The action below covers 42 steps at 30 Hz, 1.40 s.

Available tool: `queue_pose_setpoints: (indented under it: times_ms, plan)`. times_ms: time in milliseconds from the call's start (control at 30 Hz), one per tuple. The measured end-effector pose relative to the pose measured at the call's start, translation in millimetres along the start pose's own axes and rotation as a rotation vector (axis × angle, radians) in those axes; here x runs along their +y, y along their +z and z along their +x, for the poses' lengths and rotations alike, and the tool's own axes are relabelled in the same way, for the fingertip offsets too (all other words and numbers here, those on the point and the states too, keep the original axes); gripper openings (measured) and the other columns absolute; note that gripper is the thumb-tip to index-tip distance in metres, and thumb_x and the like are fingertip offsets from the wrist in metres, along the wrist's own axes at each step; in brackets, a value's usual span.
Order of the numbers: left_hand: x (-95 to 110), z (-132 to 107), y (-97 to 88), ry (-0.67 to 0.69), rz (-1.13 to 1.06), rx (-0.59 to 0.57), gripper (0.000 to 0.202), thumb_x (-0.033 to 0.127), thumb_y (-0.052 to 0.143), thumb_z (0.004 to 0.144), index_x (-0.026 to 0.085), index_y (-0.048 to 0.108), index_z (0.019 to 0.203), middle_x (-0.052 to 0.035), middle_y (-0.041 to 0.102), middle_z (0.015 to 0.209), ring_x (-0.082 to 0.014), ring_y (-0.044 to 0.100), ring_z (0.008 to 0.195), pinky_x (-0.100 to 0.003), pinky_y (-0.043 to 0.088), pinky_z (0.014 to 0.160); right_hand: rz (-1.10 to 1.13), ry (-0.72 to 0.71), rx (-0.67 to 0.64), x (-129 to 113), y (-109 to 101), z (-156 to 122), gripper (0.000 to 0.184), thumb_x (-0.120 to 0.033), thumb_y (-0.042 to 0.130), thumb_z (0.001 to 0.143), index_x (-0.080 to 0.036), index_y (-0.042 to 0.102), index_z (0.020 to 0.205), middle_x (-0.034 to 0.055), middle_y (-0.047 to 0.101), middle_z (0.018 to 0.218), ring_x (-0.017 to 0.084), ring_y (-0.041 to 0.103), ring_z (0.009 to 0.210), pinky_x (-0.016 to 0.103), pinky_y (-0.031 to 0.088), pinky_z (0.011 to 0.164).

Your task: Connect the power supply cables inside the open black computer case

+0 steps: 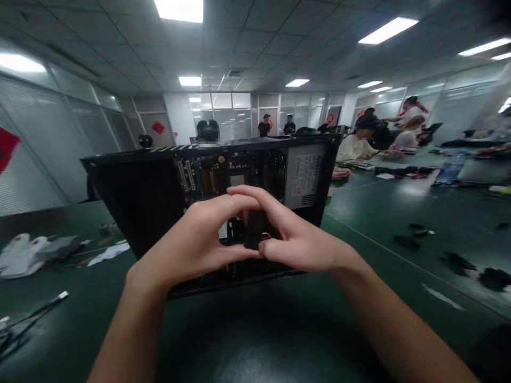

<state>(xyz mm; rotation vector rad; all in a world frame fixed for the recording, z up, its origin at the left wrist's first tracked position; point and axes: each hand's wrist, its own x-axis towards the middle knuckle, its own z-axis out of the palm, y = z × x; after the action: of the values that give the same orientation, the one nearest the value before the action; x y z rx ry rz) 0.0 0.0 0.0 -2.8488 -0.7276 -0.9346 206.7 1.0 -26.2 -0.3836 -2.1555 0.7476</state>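
Note:
An open black computer case [131,197] stands in front of me, its inside facing me. Circuit board slots [195,178], a round fan [276,167] and a labelled power supply [305,175] show in it. Before its lower middle, my left hand [203,234] and my right hand [289,234] meet with curved fingers and thumb tips close together. Between them is a small black part [254,229], gripped by both hands; its exact kind cannot be made out. A small red and white bit shows by the right thumb.
The case rests on a green table [247,330]. White plastic wrapping [24,255] and a black cable [35,314] lie at left. A water bottle [453,167] and dark parts [455,263] are at right. A person in a white top [355,143] sits beyond the case.

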Motion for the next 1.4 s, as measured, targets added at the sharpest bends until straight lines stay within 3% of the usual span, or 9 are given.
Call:
queue_pose_setpoints:
  times_ms: [200,333,533,700,967,1167,1267,1400]
  plan:
    - [1,1,-4.1,-0.03,-0.014,0.008,0.051,0.034,0.075,0.079,0.021,0.059,0.125,-0.0052,0.068,0.117,-0.0201,0.067,0.1,-0.025,0.053,0.086,-0.061,-0.027,0.074,-6,9,6,0.073,-0.013,0.053,0.076,-0.018,0.032,0.146,0.01,0.043,0.149,0.027,0.038,0.141,0.047,0.03,0.119]
    - [-3,1,0.4,-0.039,-0.027,0.007,0.05,0.031,0.075,0.078,0.02,0.059,0.123,-0.0056,0.068,0.117,-0.0203,0.067,0.1,-0.026,0.053,0.087,-0.09,-0.032,0.034,-7,6,4,0.072,-0.014,0.054,0.078,-0.017,0.031,0.146,0.0102,0.046,0.147,0.026,0.042,0.138,0.046,0.033,0.117]
    - [-17,2,8.6,-0.058,-0.026,-0.022,0.049,0.033,0.074,0.08,0.021,0.059,0.125,-0.0072,0.067,0.12,-0.0216,0.066,0.104,-0.031,0.055,0.091,-0.178,0.015,0.035,4,1,3,0.071,-0.016,0.052,0.084,-0.017,0.027,0.15,0.0124,0.04,0.153,0.027,0.036,0.142,0.048,0.029,0.119]
    - [-17,2,13.5,-0.086,0.151,-0.052,0.051,0.028,0.067,0.085,0.025,0.055,0.135,-0.0091,0.057,0.138,-0.0262,0.058,0.123,-0.038,0.05,0.102,-0.2,0.056,0.084,22,4,7,0.076,-0.013,0.049,0.082,-0.015,0.021,0.152,0.0137,0.032,0.158,0.026,0.031,0.146,0.049,0.027,0.121]
    - [-16,2,19.7,0.05,0.366,0.049,0.055,0.018,0.063,0.086,0.025,0.049,0.139,-0.0098,0.057,0.136,-0.0249,0.059,0.12,-0.036,0.053,0.097,-0.333,-0.004,0.098,12,-4,1,0.082,-0.015,0.048,0.089,-0.017,0.005,0.158,0.0144,0.035,0.157,0.028,0.038,0.142,0.049,0.032,0.119]
    - [-21,4,27.3,0.097,0.671,0.02,0.045,0.017,0.063,0.085,0.022,0.055,0.129,-0.0122,0.061,0.128,-0.0279,0.062,0.11,-0.04,0.053,0.087,-0.356,-0.021,0.139,33,-3,6,0.077,-0.013,0.055,0.087,-0.02,0.023,0.156,0.0117,0.05,0.148,0.025,0.051,0.133,0.044,0.041,0.113]
    - [-27,3,27.9,0.071,0.687,-0.012,0.049,0.018,0.065,0.085,0.023,0.053,0.132,-0.0111,0.062,0.128,-0.0277,0.062,0.111,-0.04,0.053,0.088,-0.414,0.005,0.133,41,-4,7,0.073,-0.019,0.056,0.09,-0.022,0.025,0.156,0.0117,0.049,0.149,0.026,0.053,0.131,0.045,0.043,0.111]
    - [-50,-4,26.7,-0.074,0.656,0.078,0.054,0.018,0.064,0.086,0.022,0.048,0.137,-0.0121,0.063,0.13,-0.0278,0.062,0.113,-0.042,0.053,0.092,-0.513,-0.083,0.161,52,-8,7,0.065,-0.018,0.043,0.098,-0.026,0.017,0.158,0.0107,0.04,0.154,0.022,0.043,0.14,0.046,0.037,0.116]
